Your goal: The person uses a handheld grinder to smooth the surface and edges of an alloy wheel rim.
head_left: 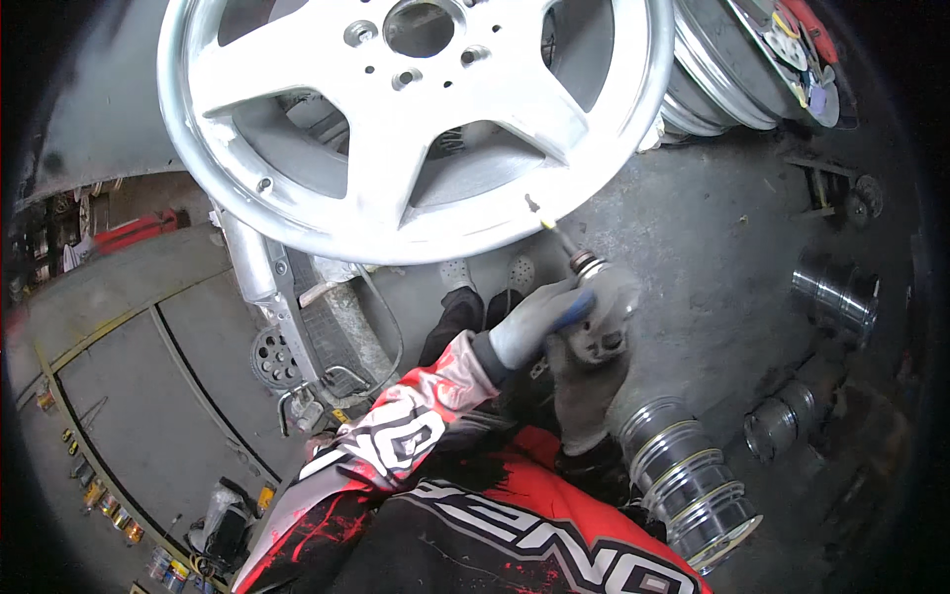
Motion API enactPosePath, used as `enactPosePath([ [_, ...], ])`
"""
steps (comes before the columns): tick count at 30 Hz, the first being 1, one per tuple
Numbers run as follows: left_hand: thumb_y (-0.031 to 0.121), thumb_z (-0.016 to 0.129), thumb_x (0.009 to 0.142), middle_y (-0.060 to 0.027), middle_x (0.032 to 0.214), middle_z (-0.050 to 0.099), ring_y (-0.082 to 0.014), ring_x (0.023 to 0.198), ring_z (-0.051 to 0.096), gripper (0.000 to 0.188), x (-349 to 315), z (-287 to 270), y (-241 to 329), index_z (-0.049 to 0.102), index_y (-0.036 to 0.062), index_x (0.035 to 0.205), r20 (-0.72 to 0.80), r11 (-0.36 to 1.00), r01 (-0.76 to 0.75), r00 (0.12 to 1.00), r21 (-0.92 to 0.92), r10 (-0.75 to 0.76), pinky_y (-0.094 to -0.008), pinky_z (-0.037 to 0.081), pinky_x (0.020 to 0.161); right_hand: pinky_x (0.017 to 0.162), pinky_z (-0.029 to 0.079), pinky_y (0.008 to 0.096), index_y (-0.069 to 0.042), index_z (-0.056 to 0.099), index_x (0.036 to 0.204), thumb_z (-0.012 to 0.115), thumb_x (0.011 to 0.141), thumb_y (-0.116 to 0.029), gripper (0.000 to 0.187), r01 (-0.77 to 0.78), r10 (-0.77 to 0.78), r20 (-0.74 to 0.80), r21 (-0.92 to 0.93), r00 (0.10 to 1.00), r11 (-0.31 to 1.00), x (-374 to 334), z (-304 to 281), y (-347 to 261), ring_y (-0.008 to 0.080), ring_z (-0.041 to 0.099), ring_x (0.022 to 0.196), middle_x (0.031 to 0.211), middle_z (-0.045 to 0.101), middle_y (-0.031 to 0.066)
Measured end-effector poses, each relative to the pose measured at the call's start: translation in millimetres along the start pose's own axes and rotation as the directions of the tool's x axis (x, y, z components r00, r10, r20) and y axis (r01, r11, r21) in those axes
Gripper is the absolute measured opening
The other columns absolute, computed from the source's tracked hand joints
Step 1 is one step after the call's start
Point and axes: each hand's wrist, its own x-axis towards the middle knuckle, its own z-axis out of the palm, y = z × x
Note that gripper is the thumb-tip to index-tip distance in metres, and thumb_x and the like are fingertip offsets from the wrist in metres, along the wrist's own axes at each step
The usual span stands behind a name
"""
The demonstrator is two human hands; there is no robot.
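A large silver alloy wheel (381, 148) with broad spokes fills the upper middle. Both my hands wear grey gloves and are closed around a hand-held tool that looks like a die grinder (587, 263). From its collar a slim shaft with a yellow band reaches up to a small dark tip, which lies over the wheel's lower right rim; whether it touches cannot be told. My left hand (539, 322) wraps the tool's front part from the left. Below and to the right, my right hand (586, 381) grips its rear, with the fingers partly blurred.
Under the wheel stands a metal stand (259, 262) with a hose beside it. Stacked shiny rims (688, 475) stand at the lower right, with more rims (836, 297) further right. Another wheel bearing tools (732, 64) is at the upper right. My shoes (455, 274) show beneath the wheel.
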Motion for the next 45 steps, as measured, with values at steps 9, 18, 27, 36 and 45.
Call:
enactPosePath([
  [9,0.030,0.049,0.109,-0.0126,0.130,0.065,-0.0197,0.121,0.060,0.050,-6.5,-11.3,5.4,0.050,-0.0039,0.145,0.093,0.982,-0.026,0.996,0.185,0.009,-0.0342,0.045,0.106,0.113,0.044,0.0418,0.001,0.029,0.155,0.086,0.080,-0.009,0.095,0.013,-0.009,0.054,-0.083,0.999,0.996,-4.6,4.6,-14.0,0.0269,0.055,0.131,0.143,0.053,0.0172],
  [18,0.032,0.049,0.108,-0.0114,0.124,0.066,-0.0169,0.114,0.061,0.051,-28.7,-12.1,13.9,0.052,-0.0061,0.142,0.038,0.985,0.033,0.998,0.167,-0.040,-0.0322,0.047,0.101,0.099,0.052,0.0416,0.000,0.046,0.140,0.092,0.068,-0.018,0.087,-0.040,0.031,-0.120,-0.076,0.992,0.996,-19.9,24.6,-10.4,0.0284,0.064,0.118,0.129,0.061,0.0163],
  [27,0.049,0.051,0.106,-0.0133,0.132,0.066,-0.0216,0.117,0.064,0.064,-68.1,-10.6,10.3,0.054,-0.0030,0.144,-0.118,0.985,-0.078,0.988,0.154,0.096,-0.0356,0.048,0.104,0.105,0.049,0.0407,-0.001,0.042,0.142,0.092,0.069,-0.016,0.090,0.097,-0.083,0.123,-0.111,0.989,0.989,-35.5,29.3,0.6,0.0282,0.060,0.124,0.132,0.058,0.0159],
  [36,0.041,0.050,0.108,-0.0107,0.131,0.064,-0.0178,0.119,0.060,0.059,-4.4,-12.1,14.1,0.052,-0.0052,0.144,0.097,0.934,-0.129,0.990,0.334,0.102,-0.0324,0.044,0.107,0.111,0.042,0.0428,0.001,0.036,0.149,0.084,0.075,-0.014,0.089,-0.089,0.084,-0.095,-0.054,0.992,0.995,1.4,19.7,-25.7,0.0301,0.054,0.130,0.139,0.053,0.0182],
  [45,0.046,0.056,0.104,-0.0129,0.131,0.064,-0.0181,0.120,0.059,0.065,-30.7,-15.6,12.4,0.052,-0.0062,0.143,0.051,0.966,-0.063,0.997,0.252,0.052,-0.0325,0.044,0.107,0.104,0.050,0.0437,-0.001,0.051,0.137,0.092,0.067,-0.019,0.083,0.067,-0.076,-0.020,-0.289,0.997,0.955,-16.2,25.3,-11.7,0.0308,0.063,0.120,0.130,0.061,0.0156],
])
